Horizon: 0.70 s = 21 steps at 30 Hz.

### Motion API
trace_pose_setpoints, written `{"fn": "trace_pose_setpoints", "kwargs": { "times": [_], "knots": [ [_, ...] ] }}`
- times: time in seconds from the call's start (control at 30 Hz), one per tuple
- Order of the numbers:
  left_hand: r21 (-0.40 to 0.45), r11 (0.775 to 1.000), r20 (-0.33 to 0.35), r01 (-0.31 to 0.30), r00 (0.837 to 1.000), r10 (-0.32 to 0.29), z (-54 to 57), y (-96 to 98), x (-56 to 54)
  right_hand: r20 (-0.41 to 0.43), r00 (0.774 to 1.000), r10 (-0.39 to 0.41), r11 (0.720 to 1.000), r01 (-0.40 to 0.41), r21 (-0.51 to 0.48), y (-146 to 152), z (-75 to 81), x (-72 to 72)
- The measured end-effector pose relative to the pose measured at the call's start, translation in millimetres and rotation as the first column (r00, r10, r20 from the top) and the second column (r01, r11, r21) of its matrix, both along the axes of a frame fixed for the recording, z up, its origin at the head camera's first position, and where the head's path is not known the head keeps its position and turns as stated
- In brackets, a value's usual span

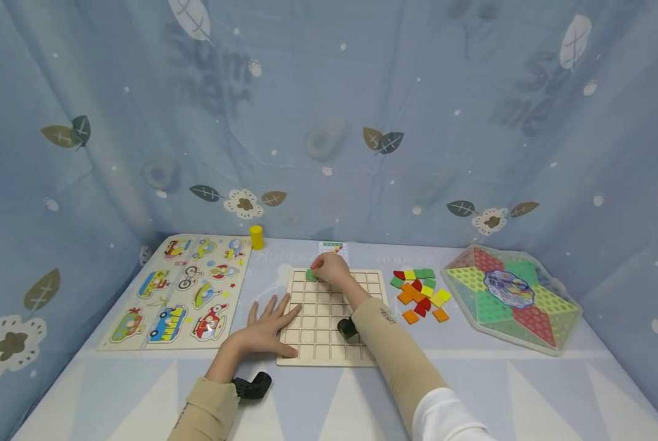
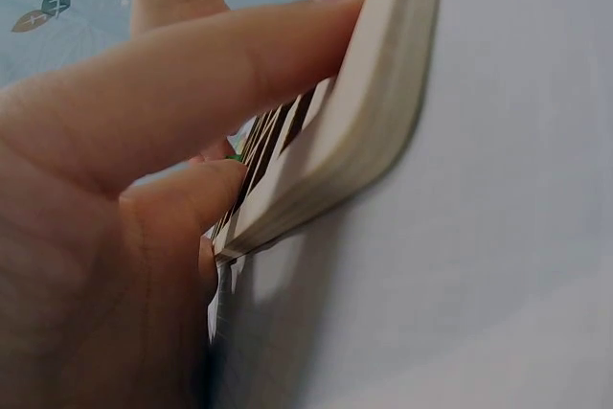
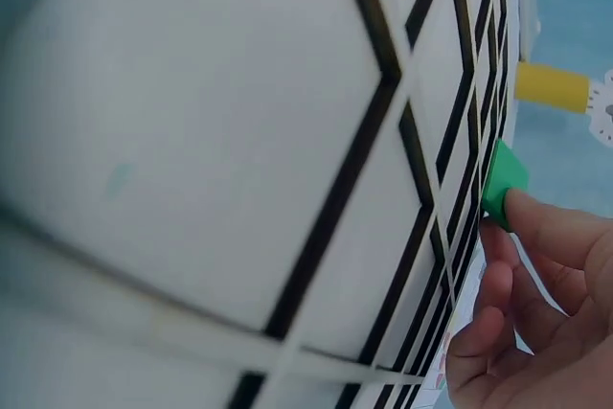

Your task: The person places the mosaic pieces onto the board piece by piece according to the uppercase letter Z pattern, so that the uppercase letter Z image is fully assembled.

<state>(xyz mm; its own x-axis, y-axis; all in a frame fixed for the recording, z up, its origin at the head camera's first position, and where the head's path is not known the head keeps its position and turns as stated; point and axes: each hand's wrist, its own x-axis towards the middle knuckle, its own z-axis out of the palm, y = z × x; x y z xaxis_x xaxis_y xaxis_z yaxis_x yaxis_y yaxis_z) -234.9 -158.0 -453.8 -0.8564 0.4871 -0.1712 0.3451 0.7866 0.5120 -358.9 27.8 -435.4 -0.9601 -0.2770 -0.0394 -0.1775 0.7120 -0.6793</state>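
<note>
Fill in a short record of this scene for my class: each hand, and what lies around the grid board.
Left hand: spread, touching the left side of the grid board
Right hand: pinches a green tile at the board's far left
Behind board: printed card, partly hidden by the right hand
Right of board: loose coloured tiles, then a lidded plastic box
Left of board: wooden picture puzzle
By puzzle's far right corner: yellow cylinder

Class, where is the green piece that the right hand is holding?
In the head view, the green piece is near the far left corner of the grid board, held by the right hand; the printed card lies beyond, to its right.
</note>
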Motion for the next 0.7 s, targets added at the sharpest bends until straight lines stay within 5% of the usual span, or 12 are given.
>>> {"fn": "trace_pose_setpoints", "kwargs": {
  "times": [0.23,0.4,0.7],
  "knots": [
    [-0.009,1.000,0.001,-0.006,1.000,0.006,-0.7,0.6,-0.2,-0.032,0.999,-0.011,0.995,0.014,0.096,1,1.6,1.6],
    [0.001,1.000,0.009,-0.007,1.000,0.007,-0.6,0.9,-0.1,0.035,0.999,-0.033,0.997,0.035,-0.063,15,-0.2,0.7],
    [0.021,1.000,0.013,-0.006,1.000,0.006,-0.2,-0.8,2.4,0.112,0.990,-0.089,0.956,0.117,-0.270,52,1.6,0.1]
  ]
}}
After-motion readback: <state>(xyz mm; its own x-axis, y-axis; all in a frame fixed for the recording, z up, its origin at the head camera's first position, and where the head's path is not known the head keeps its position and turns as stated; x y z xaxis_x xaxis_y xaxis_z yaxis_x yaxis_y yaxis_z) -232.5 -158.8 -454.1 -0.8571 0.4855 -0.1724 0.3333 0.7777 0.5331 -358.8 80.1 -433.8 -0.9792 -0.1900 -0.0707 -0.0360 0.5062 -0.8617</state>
